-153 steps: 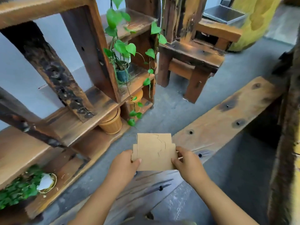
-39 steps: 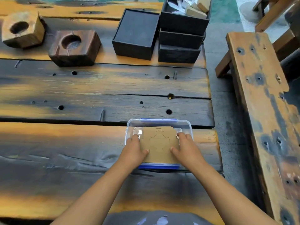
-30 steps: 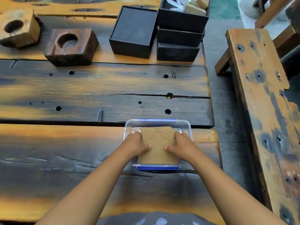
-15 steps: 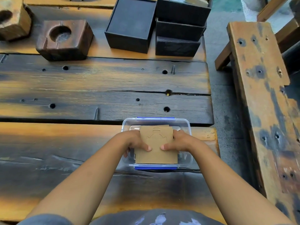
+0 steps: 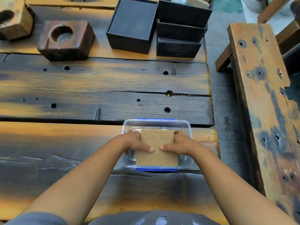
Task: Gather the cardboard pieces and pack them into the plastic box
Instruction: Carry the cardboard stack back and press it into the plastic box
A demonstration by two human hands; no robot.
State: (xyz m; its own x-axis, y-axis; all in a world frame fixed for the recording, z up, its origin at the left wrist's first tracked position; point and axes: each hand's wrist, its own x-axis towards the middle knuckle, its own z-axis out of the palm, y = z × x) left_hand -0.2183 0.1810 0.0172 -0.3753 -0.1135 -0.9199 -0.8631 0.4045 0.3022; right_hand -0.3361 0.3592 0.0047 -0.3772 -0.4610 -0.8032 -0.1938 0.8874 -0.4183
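Note:
A clear plastic box (image 5: 186, 127) with blue clips stands near the right end of the wooden table (image 5: 97, 88). A flat stack of brown cardboard pieces (image 5: 156, 157) lies over the box's opening, tilted slightly, with cut outlines on its top sheet. My left hand (image 5: 135, 142) grips the stack's left edge, thumb pressed on top. My right hand (image 5: 177, 143) grips the right edge the same way. The two thumbs almost meet in the middle. How deep the stack sits inside the box is hidden.
Black boxes (image 5: 132, 25) are stacked at the table's far right, some holding small items. Two wooden blocks with round hollows (image 5: 65, 39) sit far left. A wooden bench (image 5: 263, 103) runs along the right, across a strip of grey floor.
I carried the cardboard stack from the shelf area to the table and set it over the plastic box. In the last second my thumbs slid inward over the top sheet.

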